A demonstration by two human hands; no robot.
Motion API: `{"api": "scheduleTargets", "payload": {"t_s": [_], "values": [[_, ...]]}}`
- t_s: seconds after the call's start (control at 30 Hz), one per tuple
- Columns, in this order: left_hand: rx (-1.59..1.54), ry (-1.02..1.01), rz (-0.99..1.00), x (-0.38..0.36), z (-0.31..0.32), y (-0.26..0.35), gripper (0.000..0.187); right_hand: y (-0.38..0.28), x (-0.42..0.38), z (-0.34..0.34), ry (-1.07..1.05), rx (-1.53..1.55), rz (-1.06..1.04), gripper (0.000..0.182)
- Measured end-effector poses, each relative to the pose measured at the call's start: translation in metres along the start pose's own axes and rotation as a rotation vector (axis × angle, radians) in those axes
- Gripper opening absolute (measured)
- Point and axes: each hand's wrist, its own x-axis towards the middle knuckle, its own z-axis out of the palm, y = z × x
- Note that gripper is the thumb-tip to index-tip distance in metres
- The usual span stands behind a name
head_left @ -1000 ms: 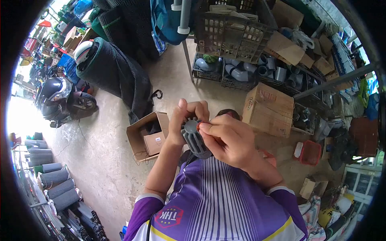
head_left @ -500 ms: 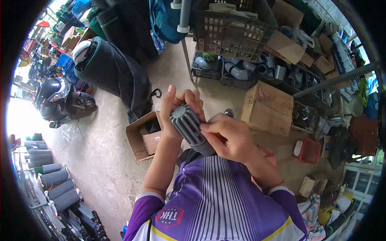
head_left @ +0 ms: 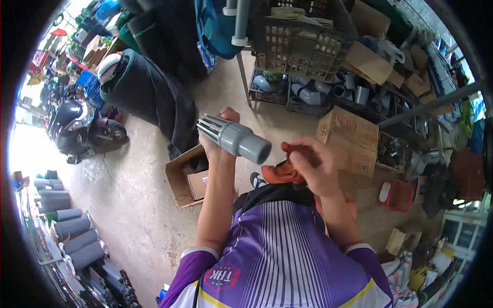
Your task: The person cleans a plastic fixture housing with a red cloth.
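My left hand [head_left: 214, 152] grips a grey plastic strainer fitting [head_left: 233, 137], which lies tilted across the palm. Its slotted end points up and left, and its open round socket faces right toward my other hand. A thumb shows above the fitting; most of the left fingers are hidden behind it. My right hand [head_left: 319, 167] is closed on a crumpled orange-red cloth [head_left: 282, 173] that hangs from the fingers, a short gap away from the socket.
Below my left hand an opened cardboard box [head_left: 177, 177] sits on the concrete floor. Ahead, black crates [head_left: 303, 43] and grey pipe fittings [head_left: 308, 93] fill a rack. A closed carton [head_left: 346, 138] and red basket [head_left: 399, 195] stand right. Mesh rolls [head_left: 141, 92] and a motorbike [head_left: 105, 132] are left.
The fitting has turned so its socket end now faces right. My right hand has come away from it and now holds the orange-red cloth.
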Motion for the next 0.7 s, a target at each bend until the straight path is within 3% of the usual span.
{"api": "scheduleTargets", "payload": {"t_s": [0.03,0.07,0.13,0.17,0.27,0.3,0.43,0.53,0.57,0.7], "values": [[0.114,0.020,0.099,-0.002,0.004,-0.003,0.020,-0.018,-0.006,0.002,-0.100,0.057,0.193,0.029],[0.229,0.037,0.194,-0.001,0.005,-0.006,0.022,-0.016,-0.007,0.007,-0.175,0.031,0.078,0.033],[0.006,-0.083,0.036,0.005,0.010,-0.013,0.018,-0.013,-0.007,0.010,-0.280,-0.104,-0.033,0.034],[-0.028,-0.095,-0.043,0.003,0.012,-0.019,0.015,-0.014,-0.005,0.011,-0.282,-0.214,-0.089,0.034],[-0.233,-0.163,-0.182,0.003,0.017,-0.029,0.015,-0.020,-0.012,0.018,-0.093,-0.018,0.044,0.034],[-0.316,-0.187,-0.215,0.004,0.019,-0.030,0.017,-0.016,-0.011,0.014,-0.063,-0.036,-0.036,0.035],[-0.367,-0.149,-0.184,0.001,0.045,-0.047,0.021,-0.021,-0.009,0.011,-0.059,0.131,-0.092,0.035],[-0.515,-0.108,-0.156,0.005,0.065,-0.055,0.019,-0.035,-0.001,0.012,-0.084,-0.002,-0.324,0.026],[-0.480,-0.107,-0.284,0.004,0.072,-0.055,0.018,-0.043,0.001,0.011,-0.061,-0.090,-0.387,0.024],[-0.473,-0.094,-0.168,0.009,0.074,-0.058,0.016,-0.066,0.005,0.013,-0.079,-0.437,-0.529,0.022]]}}
